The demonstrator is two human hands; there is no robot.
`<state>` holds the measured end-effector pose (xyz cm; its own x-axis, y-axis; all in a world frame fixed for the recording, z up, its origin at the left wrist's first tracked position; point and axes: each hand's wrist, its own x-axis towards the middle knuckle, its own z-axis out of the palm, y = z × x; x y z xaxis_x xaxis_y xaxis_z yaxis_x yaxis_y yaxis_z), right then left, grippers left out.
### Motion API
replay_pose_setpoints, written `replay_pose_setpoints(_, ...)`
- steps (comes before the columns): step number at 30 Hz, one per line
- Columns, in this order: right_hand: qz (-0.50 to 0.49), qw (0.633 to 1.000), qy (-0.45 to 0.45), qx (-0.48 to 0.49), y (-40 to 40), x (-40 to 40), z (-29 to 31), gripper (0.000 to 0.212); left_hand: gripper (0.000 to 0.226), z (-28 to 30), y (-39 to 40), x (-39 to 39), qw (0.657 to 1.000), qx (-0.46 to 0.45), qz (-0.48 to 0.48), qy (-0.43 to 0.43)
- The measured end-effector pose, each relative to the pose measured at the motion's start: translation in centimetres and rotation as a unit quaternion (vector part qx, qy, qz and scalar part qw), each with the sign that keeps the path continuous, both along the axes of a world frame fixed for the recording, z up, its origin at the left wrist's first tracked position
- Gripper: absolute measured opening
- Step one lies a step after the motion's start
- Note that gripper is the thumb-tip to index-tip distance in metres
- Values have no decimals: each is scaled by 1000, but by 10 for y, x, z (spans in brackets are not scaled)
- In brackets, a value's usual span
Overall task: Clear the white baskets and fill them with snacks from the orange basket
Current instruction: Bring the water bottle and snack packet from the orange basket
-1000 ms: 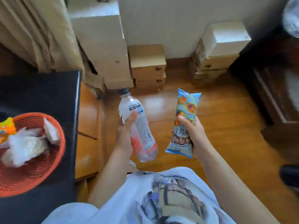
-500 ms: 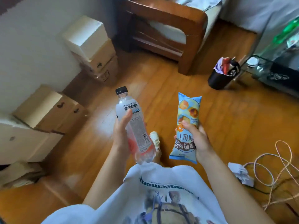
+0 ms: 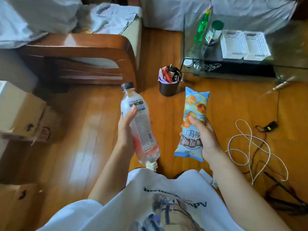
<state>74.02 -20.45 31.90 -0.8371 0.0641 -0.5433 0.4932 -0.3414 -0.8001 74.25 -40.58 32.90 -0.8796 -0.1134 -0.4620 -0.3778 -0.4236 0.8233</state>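
My left hand (image 3: 127,130) grips a clear plastic bottle (image 3: 138,120) with a black cap and a white and pink label, held upright over the wooden floor. My right hand (image 3: 202,137) holds a light blue snack packet (image 3: 194,112) printed with pastries, also upright. Two white lattice baskets (image 3: 244,45) stand side by side on a glass table (image 3: 283,64) at the upper right, well beyond both hands. The orange basket is out of view.
A dark cup (image 3: 168,88) stuffed with wrappers stands on the floor ahead. A wooden armchair (image 3: 83,52) is at upper left, cardboard boxes (image 3: 25,119) at left. Cables (image 3: 256,147) lie looped on the floor at right. Green-capped bottles (image 3: 209,30) stand on the glass table.
The view has swung right, away from the orange basket and the boxes, toward the armchair and the glass table with the white baskets. Both hands keep holding the bottle and the packet.
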Motion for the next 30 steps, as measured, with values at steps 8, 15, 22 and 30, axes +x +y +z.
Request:
replay_pose_setpoints(8,-116,993,-26,1,77,-61,-7,15,68,0,70,-112,995,-4,-101,-25)
replay_pose_setpoints(15,-158,986,-43,25,176,-138,-23,14,82,-7,166,-201,990,-2,-143,-24)
replay_pose_setpoints(22,-119,992,-19,27,274,-244,-17,13,83,1,278,-292,983,-20,-180,-5)
replay_pose_setpoints(30,-55,998,-33,22,328,-340,-26,16,55,-13,328,-370,985,-58,-160,-13)
